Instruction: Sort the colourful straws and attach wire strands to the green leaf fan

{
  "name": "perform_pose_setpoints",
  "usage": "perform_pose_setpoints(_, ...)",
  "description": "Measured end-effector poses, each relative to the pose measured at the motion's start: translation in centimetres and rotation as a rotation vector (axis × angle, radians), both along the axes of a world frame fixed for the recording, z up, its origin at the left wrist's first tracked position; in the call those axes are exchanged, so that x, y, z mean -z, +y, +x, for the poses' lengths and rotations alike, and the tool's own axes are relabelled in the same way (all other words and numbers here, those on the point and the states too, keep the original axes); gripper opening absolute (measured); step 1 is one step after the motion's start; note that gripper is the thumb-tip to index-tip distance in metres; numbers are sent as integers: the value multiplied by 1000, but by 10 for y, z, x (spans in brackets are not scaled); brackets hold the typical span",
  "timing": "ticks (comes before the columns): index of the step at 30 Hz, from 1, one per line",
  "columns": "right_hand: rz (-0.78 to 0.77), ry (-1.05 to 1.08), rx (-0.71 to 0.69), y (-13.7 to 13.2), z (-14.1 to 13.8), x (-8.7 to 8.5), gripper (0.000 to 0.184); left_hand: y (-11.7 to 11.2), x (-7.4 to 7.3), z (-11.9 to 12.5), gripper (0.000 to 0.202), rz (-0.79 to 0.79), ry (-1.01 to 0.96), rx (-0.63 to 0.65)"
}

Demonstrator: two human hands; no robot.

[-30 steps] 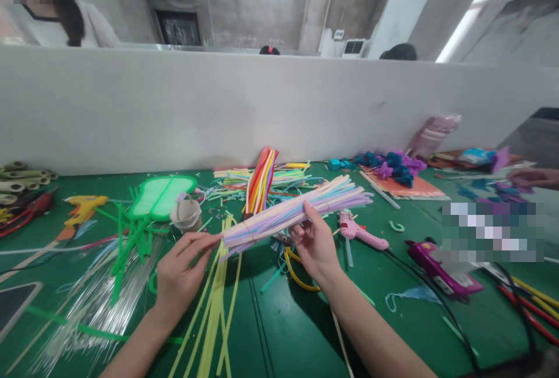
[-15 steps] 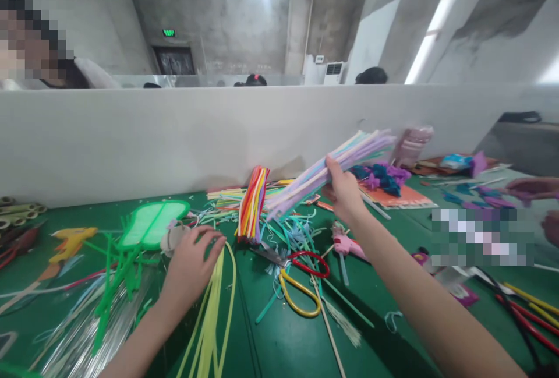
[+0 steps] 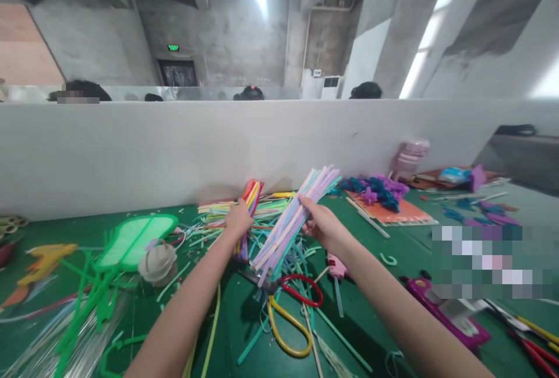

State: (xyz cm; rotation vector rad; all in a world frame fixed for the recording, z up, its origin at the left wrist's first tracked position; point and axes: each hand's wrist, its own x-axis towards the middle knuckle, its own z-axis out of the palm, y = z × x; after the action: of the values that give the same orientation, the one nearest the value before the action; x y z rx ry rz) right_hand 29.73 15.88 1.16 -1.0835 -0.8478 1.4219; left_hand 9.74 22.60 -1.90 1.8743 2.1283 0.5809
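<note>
My right hand (image 3: 326, 225) is closed round a bundle of pastel pipe cleaners (image 3: 290, 223), mostly lilac, white and mint, held tilted above the table. To its left, my left hand (image 3: 239, 219) has its fingers round a shorter bundle of red, yellow and purple pipe cleaners (image 3: 253, 194); its fingertips are partly hidden. Below the pastel bundle lie scissors (image 3: 290, 331) with one red and one yellow handle. Loose pastel pipe cleaners (image 3: 273, 209) spread behind and beneath both bundles.
Left are a green mesh fan shape (image 3: 137, 238), a yellow glue gun (image 3: 46, 261) and a cloth-covered cup (image 3: 158, 264). On the right sit a pink glue gun (image 3: 336, 266), purple and blue flowers (image 3: 379, 191) and a purple tape dispenser (image 3: 449, 314). A white partition (image 3: 131, 156) stands behind.
My left hand has moved up and right from the yellow-green strips onto the red-yellow-purple bundle. My right hand has brought the pastel bundle lower and left, more upright. The view has shifted slightly.
</note>
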Motion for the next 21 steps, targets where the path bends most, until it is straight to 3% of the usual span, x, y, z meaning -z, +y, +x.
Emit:
perform_pose_setpoints(5, -51, 4, 10, 10, -1, 2, 28, -4, -43, -41, 42, 37, -205, 104)
perform_pose_setpoints(8, -91, 32, 27, 19, -7, 8, 25, -26, -75, -69, 50, 24, -367, 205)
perform_pose_setpoints(11, -134, 63, 44, 32, -20, 15, 20, -57, -96, -95, 54, -2, -479, 293)
perform_pose_setpoints(15, -207, 127, 58, 53, -52, 18, 14, -90, -105, -122, 59, -35, -642, 364)
perform_pose_setpoints(21, -293, 246, 91, 89, -100, 17, 31, -107, -107, -138, 65, -65, -530, 390)
